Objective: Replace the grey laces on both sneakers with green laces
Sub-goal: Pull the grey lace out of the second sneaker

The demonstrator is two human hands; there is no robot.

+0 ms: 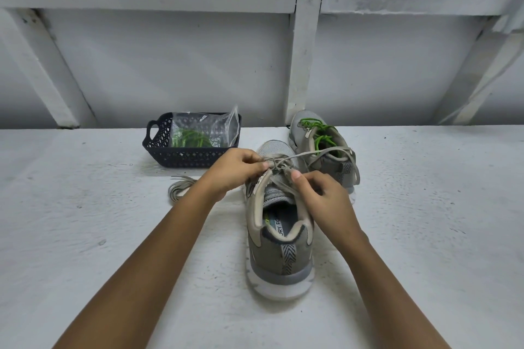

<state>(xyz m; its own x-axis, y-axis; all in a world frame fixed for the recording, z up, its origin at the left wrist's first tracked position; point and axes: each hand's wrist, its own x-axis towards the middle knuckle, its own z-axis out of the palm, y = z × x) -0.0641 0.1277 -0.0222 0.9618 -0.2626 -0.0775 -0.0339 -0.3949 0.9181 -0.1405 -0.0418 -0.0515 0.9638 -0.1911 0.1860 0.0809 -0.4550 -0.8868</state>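
Note:
A grey sneaker (279,252) stands in front of me on the white surface, heel towards me, with a grey lace (317,153) in its eyelets. My left hand (236,171) pinches the lace at the upper eyelets. My right hand (321,197) grips the shoe's right eyelet flap and the lace beside it. Loose grey lace ends trail to the right over the second sneaker (326,147), which stands behind and carries a green lace (321,133). A pulled-out grey lace (178,185) lies coiled to the left.
A black perforated basket (158,147) at the back left holds a clear plastic bag (204,129) with green laces (190,139) inside. A white wall with beams rises right behind the surface's far edge.

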